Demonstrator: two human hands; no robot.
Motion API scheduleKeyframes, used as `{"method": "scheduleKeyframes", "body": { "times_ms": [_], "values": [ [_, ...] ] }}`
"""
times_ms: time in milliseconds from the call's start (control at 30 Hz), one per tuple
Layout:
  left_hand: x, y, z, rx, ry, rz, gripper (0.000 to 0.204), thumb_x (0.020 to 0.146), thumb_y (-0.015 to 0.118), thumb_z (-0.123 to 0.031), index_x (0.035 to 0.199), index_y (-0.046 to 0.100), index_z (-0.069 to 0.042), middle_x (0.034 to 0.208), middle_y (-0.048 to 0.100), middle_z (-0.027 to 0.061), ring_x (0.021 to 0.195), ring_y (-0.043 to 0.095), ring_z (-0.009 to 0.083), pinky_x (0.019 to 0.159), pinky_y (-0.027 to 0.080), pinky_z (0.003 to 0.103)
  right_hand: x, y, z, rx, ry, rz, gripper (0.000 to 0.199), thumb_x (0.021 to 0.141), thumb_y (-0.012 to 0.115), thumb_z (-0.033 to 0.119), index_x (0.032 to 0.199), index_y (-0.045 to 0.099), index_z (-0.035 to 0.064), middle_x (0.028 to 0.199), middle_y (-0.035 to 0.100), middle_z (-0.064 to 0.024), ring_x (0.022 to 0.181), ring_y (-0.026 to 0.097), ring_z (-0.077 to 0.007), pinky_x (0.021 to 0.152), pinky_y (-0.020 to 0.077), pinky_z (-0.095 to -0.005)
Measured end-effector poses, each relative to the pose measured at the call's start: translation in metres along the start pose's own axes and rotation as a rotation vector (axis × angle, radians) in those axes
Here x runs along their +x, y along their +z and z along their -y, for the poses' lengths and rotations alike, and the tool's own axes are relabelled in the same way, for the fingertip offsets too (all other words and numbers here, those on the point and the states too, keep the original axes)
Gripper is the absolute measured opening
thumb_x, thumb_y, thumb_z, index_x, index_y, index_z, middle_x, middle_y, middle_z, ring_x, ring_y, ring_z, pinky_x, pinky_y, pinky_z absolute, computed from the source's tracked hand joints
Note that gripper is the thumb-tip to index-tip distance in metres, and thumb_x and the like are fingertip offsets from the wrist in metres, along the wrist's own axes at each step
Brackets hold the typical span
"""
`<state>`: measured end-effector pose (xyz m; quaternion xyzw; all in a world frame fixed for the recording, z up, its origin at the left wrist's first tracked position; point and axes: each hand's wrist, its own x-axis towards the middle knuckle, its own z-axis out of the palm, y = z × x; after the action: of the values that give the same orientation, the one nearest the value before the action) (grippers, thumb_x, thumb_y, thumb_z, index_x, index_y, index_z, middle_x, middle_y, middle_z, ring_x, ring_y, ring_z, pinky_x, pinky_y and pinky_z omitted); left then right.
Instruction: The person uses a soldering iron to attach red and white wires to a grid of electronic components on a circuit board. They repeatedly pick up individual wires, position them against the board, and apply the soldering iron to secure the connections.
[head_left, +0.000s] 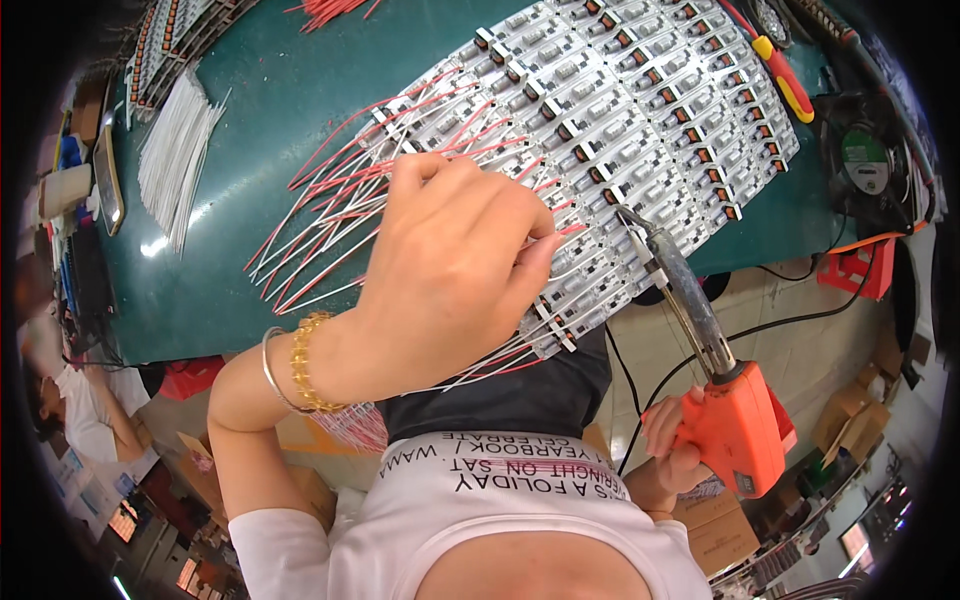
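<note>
Leftmost, a fanned bundle of thin white wires (182, 150) is laid on a dark green tabletop (275, 105). To its right, loose red and white wires (325, 215) are splayed out from the lower-left end of a broad, silvery-white panel of small joined circuit boards (640, 110). Over that end the left hand (455, 250), its wrist ringed by a yellow beaded bracelet (299, 365), is held palm down, with fingers curled and thumb drawn in; whether a wire is pinched cannot be told, since the fingertips are hidden. The panel is set ahead of both hands and mostly to the right of the left one, its long axis apparently slanted from lower left to upper right; by the left hand it is overlapped, so that hand is nearer. From below right, it is reached only by the dark, slender tip of an orange-handled soldering gun (712, 350), pointed up and leftward just beside the left thumb; contact cannot be confirmed. The gun's handle is grasped by the right hand (675, 450), well below the panel. Farther right, a red-and-yellow-handled tool (785, 80) is seen along the panel's edge, then a square black fan (862, 165).
</note>
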<state>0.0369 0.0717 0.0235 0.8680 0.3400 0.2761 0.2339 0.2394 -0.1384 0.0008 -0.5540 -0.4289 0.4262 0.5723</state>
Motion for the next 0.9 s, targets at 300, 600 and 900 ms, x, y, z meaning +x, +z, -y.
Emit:
{"method": "scheduleKeyframes", "body": {
  "times_ms": [300, 600, 900],
  "values": [
    [-0.003, 0.013, -0.003, 0.045, 0.041, -0.072, 0.017, 0.072, 0.074, 0.003, 0.08, 0.061, -0.006, 0.07, 0.057, 0.0023, 0.064, 0.051, 0.0213, 0.073, 0.038, 0.037, -0.005, -0.004, 0.004, -0.133, 0.108, -0.083, 0.062, 0.081, 0.064, 0.063, 0.076, 0.052, 0.0024, 0.052, 0.046, 0.0028, 0.046, 0.047, -0.0122, 0.048, 0.0392, -0.0266],
    [-0.009, 0.019, 0.001, 0.079, 0.09, -0.11, 0.02, 0.071, 0.073, 0.005, 0.083, 0.061, -0.005, 0.071, 0.057, 0.004, 0.065, 0.051, 0.023, 0.076, 0.044, 0.041, -0.01, -0.007, -0.002, -0.254, 0.091, -0.135, 0.063, 0.082, 0.063, 0.064, 0.068, 0.058, 0.0023, 0.058, 0.051, 0.0006, 0.05, 0.05, -0.0151, 0.049, 0.0382, -0.0283],
    [-0.011, 0.019, 0.001, 0.103, 0.092, -0.092, 0.019, 0.072, 0.072, 0.006, 0.083, 0.06, -0.004, 0.071, 0.057, 0.0036, 0.065, 0.052, 0.0227, 0.079, 0.046, 0.044, -0.013, -0.013, 0.005, -0.219, 0.178, -0.101, 0.065, 0.078, 0.064, 0.067, 0.067, 0.057, 0.0032, 0.057, 0.049, 0.0017, 0.052, 0.05, -0.0146, 0.049, 0.0356, -0.0294]
  ]
}}
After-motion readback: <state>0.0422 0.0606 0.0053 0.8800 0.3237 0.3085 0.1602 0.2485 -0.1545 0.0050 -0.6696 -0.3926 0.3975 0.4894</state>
